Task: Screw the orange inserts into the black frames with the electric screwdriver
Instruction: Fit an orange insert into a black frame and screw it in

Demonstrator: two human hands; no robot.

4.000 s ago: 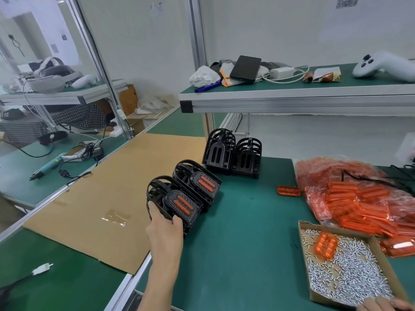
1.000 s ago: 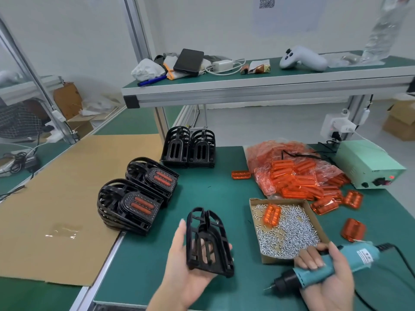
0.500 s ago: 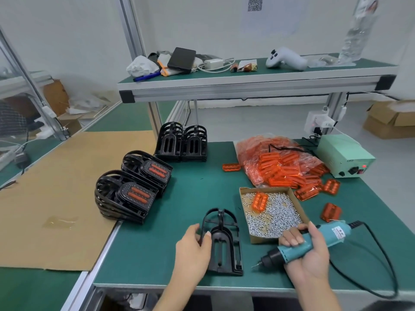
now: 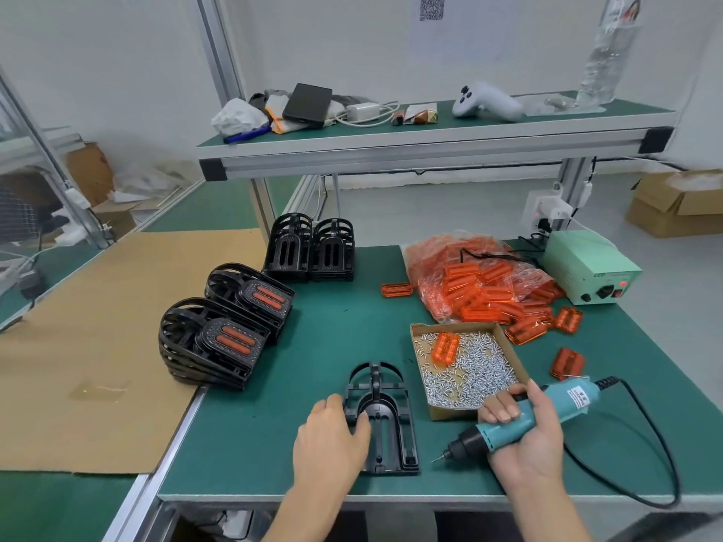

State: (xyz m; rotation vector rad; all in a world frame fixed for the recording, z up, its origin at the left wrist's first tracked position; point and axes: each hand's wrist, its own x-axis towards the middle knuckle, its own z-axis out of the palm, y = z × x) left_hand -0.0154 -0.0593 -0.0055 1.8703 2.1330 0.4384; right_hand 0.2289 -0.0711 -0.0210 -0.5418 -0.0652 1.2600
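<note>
Green matting covers the workbench (image 4: 321,338), with a raised shelf (image 4: 430,140) along its far edge. Near the front edge lies an empty black frame (image 4: 385,420); the left hand (image 4: 330,436) rests on its left side, fingers seemingly laid flat rather than gripping. Just right of it, the right hand (image 4: 524,436) is wrapped around the electric screwdriver (image 4: 524,418), bit pointing left toward the frame. Behind sits a cardboard tray (image 4: 512,356) of screws holding one orange insert (image 4: 446,348). Finished frames (image 4: 231,326) are stacked at the left edge, and a bag of inserts (image 4: 481,283) lies toward the far right corner.
</note>
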